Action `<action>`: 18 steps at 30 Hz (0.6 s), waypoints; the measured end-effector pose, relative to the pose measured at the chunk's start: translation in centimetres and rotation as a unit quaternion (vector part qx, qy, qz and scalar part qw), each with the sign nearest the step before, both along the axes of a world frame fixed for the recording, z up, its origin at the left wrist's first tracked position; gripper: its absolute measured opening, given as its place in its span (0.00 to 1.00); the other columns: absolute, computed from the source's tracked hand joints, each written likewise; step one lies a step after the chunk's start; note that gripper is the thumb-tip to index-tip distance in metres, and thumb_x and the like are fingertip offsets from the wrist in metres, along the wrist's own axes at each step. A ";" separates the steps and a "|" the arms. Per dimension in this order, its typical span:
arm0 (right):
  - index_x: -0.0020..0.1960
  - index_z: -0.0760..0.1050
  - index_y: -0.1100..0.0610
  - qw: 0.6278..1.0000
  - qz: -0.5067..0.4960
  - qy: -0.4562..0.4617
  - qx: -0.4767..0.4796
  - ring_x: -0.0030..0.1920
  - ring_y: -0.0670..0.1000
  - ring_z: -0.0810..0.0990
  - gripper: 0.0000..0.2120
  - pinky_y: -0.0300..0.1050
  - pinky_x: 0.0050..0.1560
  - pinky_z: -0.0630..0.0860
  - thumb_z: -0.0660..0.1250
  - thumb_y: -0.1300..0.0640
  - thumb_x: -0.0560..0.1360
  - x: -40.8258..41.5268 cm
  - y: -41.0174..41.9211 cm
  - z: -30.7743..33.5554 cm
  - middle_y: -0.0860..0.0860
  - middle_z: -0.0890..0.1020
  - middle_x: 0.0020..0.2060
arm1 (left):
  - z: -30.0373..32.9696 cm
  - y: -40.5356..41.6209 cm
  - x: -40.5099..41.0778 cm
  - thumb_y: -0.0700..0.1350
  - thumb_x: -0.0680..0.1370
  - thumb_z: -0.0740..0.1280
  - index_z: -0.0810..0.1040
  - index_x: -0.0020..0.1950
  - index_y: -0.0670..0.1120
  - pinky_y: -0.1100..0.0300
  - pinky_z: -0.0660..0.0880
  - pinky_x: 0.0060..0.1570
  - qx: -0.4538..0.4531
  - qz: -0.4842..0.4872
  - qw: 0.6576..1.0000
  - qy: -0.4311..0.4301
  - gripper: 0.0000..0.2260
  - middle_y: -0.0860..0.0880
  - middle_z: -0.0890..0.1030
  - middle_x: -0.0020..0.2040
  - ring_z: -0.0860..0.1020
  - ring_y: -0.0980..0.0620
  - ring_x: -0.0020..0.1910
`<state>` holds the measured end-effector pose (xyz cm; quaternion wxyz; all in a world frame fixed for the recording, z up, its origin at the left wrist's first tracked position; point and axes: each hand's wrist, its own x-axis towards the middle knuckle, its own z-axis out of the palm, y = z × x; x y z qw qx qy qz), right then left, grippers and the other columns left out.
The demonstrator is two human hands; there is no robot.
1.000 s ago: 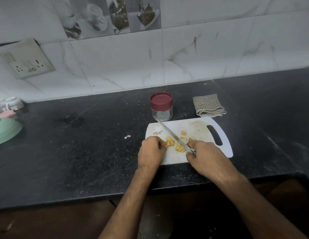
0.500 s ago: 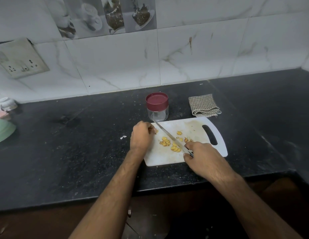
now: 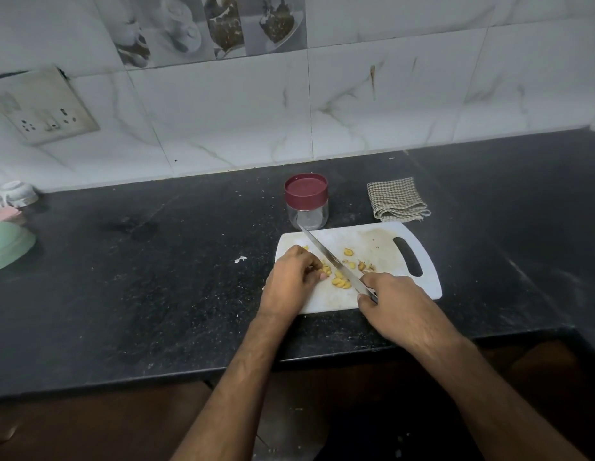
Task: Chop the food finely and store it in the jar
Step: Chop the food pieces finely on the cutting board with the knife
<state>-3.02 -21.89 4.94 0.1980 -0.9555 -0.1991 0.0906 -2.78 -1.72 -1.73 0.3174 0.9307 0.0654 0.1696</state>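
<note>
Black speckled worktop [image 3: 156,294] below white marbled wall tiles [image 3: 223,121]. Far left of the fingers, a green bowl [image 3: 6,244] at the edge. On the white chopping board [image 3: 382,241]: left hand [image 3: 291,281], fingers curled, pinching yellow food pieces [image 3: 339,279]. Just right, knife [image 3: 329,257] slanting across the pieces, handle gripped in the right hand [image 3: 399,304]. Beyond the knife tip, jar [image 3: 306,201], maroon lid on, touching the board's far edge. Further right, folded checked cloth [image 3: 397,200].
</note>
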 end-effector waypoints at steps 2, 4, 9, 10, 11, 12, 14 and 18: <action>0.74 0.70 0.50 1.000 0.001 -0.001 -0.006 0.45 0.48 0.76 0.21 0.45 0.53 0.77 0.61 0.50 0.83 0.0 -0.1 0.1 0.50 0.82 0.56 | -0.1 -0.2 -0.3 0.47 0.78 0.74 0.84 0.52 0.46 0.51 0.78 0.50 0.030 0.001 0.999 -0.021 0.07 0.54 0.77 0.50 0.77 0.54 0.49; 0.74 0.70 0.50 1.000 0.000 0.002 -0.005 0.45 0.48 0.77 0.21 0.44 0.52 0.77 0.61 0.49 0.82 -0.1 0.0 0.1 0.50 0.82 0.55 | -0.2 -0.3 -0.7 0.48 0.79 0.72 0.84 0.53 0.47 0.53 0.77 0.49 0.048 0.007 0.997 -0.053 0.06 0.55 0.77 0.51 0.76 0.55 0.50; 0.69 0.73 0.50 1.000 0.008 0.001 0.003 0.39 0.43 0.77 0.17 0.41 0.43 0.75 0.61 0.49 0.82 -0.4 0.2 -0.1 0.45 0.78 0.42 | -0.1 -0.2 -2.2 0.44 0.80 0.71 0.84 0.53 0.47 0.53 0.80 0.48 0.027 0.047 0.991 -0.119 0.04 0.54 0.84 0.50 0.80 0.56 0.48; 0.68 0.74 0.50 1.000 0.010 0.001 0.003 0.39 0.43 0.76 0.16 0.41 0.41 0.74 0.61 0.49 0.82 -0.5 0.4 -0.1 0.45 0.77 0.41 | -0.1 -0.1 -2.6 0.45 0.79 0.71 0.84 0.52 0.47 0.54 0.80 0.47 0.022 0.058 0.991 -0.117 0.04 0.54 0.84 0.49 0.81 0.57 0.47; 0.67 0.74 0.50 1.000 0.012 0.002 0.003 0.38 0.43 0.76 0.15 0.41 0.40 0.73 0.61 0.50 0.82 -0.6 0.5 -0.1 0.45 0.77 0.40 | -0.1 0.0 -3.0 0.45 0.79 0.72 0.84 0.51 0.47 0.55 0.79 0.46 0.016 0.068 0.992 -0.109 0.03 0.55 0.84 0.48 0.80 0.57 0.46; 0.67 0.74 0.50 1.000 0.013 0.003 0.004 0.38 0.43 0.76 0.14 0.41 0.39 0.73 0.61 0.50 0.82 -0.7 0.7 -0.1 0.45 0.77 0.40 | -0.2 0.2 -3.3 0.46 0.78 0.72 0.83 0.50 0.48 0.56 0.79 0.46 0.013 0.077 0.993 -0.092 0.03 0.56 0.83 0.47 0.80 0.58 0.45; 0.65 0.75 0.51 1.000 0.020 0.006 0.003 0.37 0.43 0.74 0.13 0.39 0.35 0.70 0.61 0.50 0.82 -0.9 1.0 -0.1 0.44 0.76 0.38 | -0.3 0.2 -3.8 0.49 0.78 0.72 0.82 0.49 0.50 0.55 0.77 0.47 0.049 0.093 0.994 -0.038 0.04 0.56 0.81 0.46 0.79 0.56 0.45; 0.62 0.75 0.53 0.999 0.037 0.022 -0.017 0.36 0.42 0.73 0.12 0.36 0.30 0.65 0.59 0.51 0.83 -1.7 1.7 0.1 0.45 0.74 0.38 | -0.5 -0.6 -3.7 0.55 0.77 0.73 0.82 0.49 0.49 0.53 0.75 0.50 0.110 0.106 0.988 -0.008 0.10 0.53 0.80 0.47 0.76 0.52 0.49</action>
